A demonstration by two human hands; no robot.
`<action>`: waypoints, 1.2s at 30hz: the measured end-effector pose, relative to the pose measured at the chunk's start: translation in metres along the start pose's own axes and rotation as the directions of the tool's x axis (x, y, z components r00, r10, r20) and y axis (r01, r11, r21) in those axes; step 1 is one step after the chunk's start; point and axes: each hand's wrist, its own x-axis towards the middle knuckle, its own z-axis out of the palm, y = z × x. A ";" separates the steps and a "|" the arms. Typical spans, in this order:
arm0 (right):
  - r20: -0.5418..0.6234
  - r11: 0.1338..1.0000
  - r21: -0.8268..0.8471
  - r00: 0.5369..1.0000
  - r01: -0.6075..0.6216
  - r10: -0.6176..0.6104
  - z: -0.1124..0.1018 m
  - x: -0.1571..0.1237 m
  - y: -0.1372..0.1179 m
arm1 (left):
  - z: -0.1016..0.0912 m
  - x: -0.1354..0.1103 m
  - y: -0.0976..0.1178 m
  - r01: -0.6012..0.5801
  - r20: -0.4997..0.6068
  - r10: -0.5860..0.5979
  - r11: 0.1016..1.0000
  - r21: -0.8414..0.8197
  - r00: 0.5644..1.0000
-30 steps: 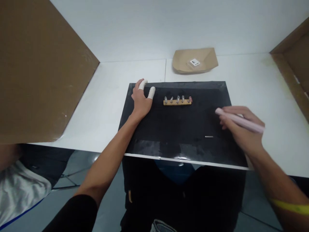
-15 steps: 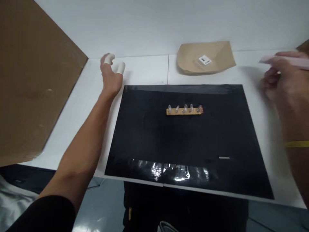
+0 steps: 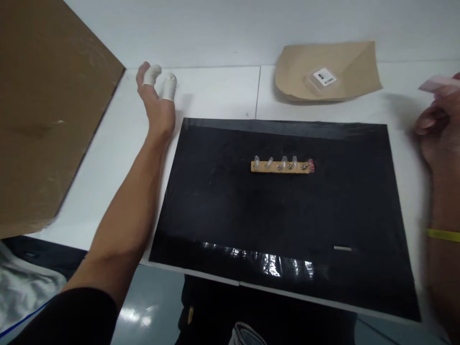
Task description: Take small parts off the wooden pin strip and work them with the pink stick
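Note:
My left hand (image 3: 157,103) rests at the back left of the white table, holding nothing. Its fingers are apart, and two of them wear white finger cots (image 3: 169,87). At the right edge my right hand (image 3: 440,122), partly cut off, has its fingers closed on a flat, pale pink thing (image 3: 434,84) whose kind I cannot make out. Between the hands, on a black mat (image 3: 230,206), lies a narrow tan strip (image 3: 262,169). Several small clear plastic pieces stand up from it, and its right end is reddish. A short, thin silvery bar (image 3: 342,248) lies lower right on the mat.
A tan paper tray (image 3: 361,67) behind the mat holds a small clear plastic box (image 3: 312,82) with a white label. A brown board (image 3: 53,115) stands along the left side, and a white wall (image 3: 230,28) closes the back.
The view has shifted, so the mat, strip and tray appear larger and the tray sits further up and right. My right hand with the pale pink thing has moved right, partly out of view.

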 end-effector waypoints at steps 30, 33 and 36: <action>0.001 0.991 0.122 0.999 0.049 -0.050 0.001 0.005 0.014 | -0.013 -0.031 0.049 -0.086 0.062 0.083 0.995 0.048 0.995; 0.027 0.990 0.144 1.000 -0.001 -0.003 0.001 0.004 0.011 | -0.011 -0.032 0.056 -0.109 0.050 0.104 0.989 0.100 0.993; 0.069 0.986 0.161 0.997 -0.041 0.030 0.000 0.003 0.008 | -0.011 -0.033 0.067 -0.129 0.013 0.129 0.984 0.119 0.992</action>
